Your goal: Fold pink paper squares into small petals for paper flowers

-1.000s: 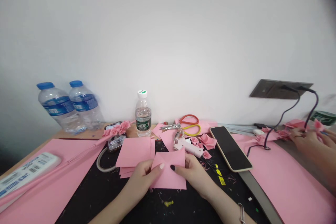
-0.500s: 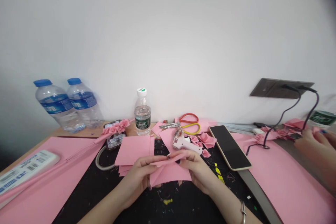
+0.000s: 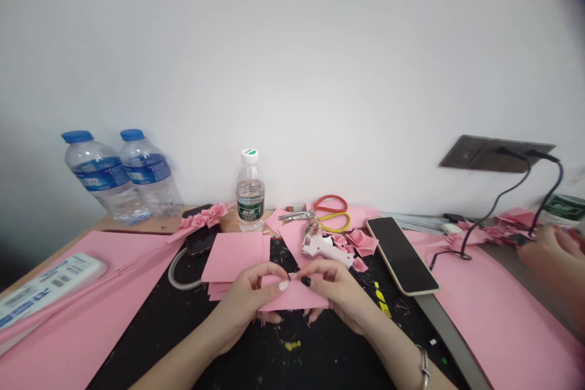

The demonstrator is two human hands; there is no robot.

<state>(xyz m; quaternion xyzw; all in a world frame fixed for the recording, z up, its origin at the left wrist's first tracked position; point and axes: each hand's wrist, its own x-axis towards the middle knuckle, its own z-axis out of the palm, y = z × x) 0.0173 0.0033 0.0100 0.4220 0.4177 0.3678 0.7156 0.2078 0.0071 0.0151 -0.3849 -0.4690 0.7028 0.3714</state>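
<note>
Both my hands pinch one folded pink paper square just above the black mat. My left hand grips its left half, thumb on top. My right hand grips its right half, and the two thumbs almost meet at the fold's middle. Right behind my left hand lies a stack of pink paper squares. A white glue gun rests just beyond my right hand.
Two large water bottles and a small bottle stand at the back. Scissors, a phone, paper roses and a white box lie around. Another person's hands work at the far right near the cables.
The flat pink square has been folded in half. My thumbs came together on top of the fold, and the paper sank closer to the mat.
</note>
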